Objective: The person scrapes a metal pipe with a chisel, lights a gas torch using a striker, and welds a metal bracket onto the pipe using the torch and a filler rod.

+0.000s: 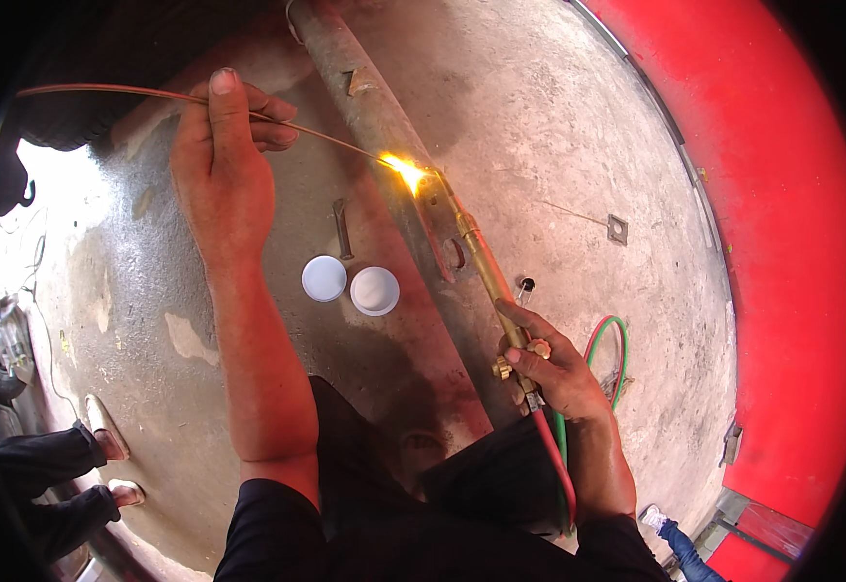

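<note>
Single view, head-worn, looking steeply down at concrete floor (539,126), close over both forearms entering from six o'clock. Fisheye bends edges; dark rim all round. Red wall (782,194) curves from one to four o'clock. No second view shares ground.

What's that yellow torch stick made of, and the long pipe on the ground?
The torch looks like brass: shiny golden-yellow tube and knobs. The pipe looks like steel or iron, dull grey-brown with rusty patches. The thin rod in the left hand seems coppery metal, though that's less sure.
</note>
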The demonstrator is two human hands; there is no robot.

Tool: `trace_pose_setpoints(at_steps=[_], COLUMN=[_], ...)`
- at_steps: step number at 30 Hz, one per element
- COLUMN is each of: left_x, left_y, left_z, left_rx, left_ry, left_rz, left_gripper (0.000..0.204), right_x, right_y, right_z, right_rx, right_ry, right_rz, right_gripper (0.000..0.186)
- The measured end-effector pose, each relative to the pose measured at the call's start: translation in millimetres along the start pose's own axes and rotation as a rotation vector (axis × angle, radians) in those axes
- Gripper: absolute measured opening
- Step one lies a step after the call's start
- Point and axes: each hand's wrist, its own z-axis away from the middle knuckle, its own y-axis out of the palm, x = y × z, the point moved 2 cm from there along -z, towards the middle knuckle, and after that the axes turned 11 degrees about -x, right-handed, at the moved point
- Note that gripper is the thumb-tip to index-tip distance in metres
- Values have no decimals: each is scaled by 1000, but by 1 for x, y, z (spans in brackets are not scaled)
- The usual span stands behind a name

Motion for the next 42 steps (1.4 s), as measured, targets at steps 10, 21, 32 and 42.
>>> trace_pose_setpoints(at_steps=[10,21,32,42], left_x=[0,2,5,4], left_y=[-1,0,0,1], left_z=[0,-2,-3,-3], left_rx=[-7,13,30,8], left_ry=[3,-5,-7,-7], left_rz=[0,-15,-4,6], left_gripper=[42,42,44,41], right_x=[2,-1,2,2], right_y=[1,-1,1,2], right_z=[1,0,0,0], right_rx=[4,8,6,10], right_ry=[16,8,1,12], right_rz=[19,-14,48,10], right_gripper=[59,61,60,58])
